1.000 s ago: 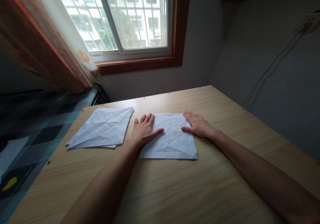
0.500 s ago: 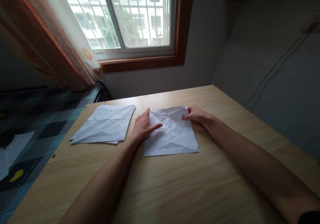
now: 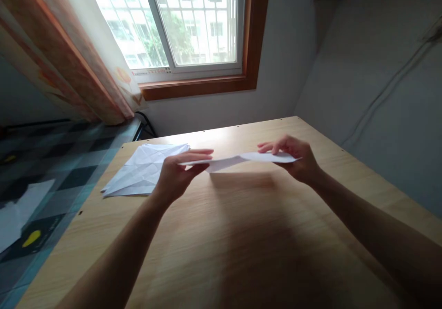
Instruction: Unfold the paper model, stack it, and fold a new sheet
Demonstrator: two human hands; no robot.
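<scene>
A creased white paper sheet (image 3: pixel 238 160) hangs in the air above the wooden table (image 3: pixel 241 235), seen nearly edge-on. My left hand (image 3: pixel 176 175) pinches its left side, thumb on top. My right hand (image 3: pixel 293 159) grips its right side, fingers curled over the edge. The sheet casts a shadow on the table below it. A stack of creased white sheets (image 3: pixel 145 173) lies flat on the table to the left of my left hand.
A window (image 3: pixel 179 23) with a wooden frame is behind the table, a curtain (image 3: pixel 76 60) at its left. Walls close in at the back and right, with a white cable (image 3: pixel 383 92) on the right wall. Left of the table is a checked surface (image 3: pixel 51 171).
The sheet lay flat under both open hands a second ago. Both hands then took its far edge, and now hold it lifted off the table.
</scene>
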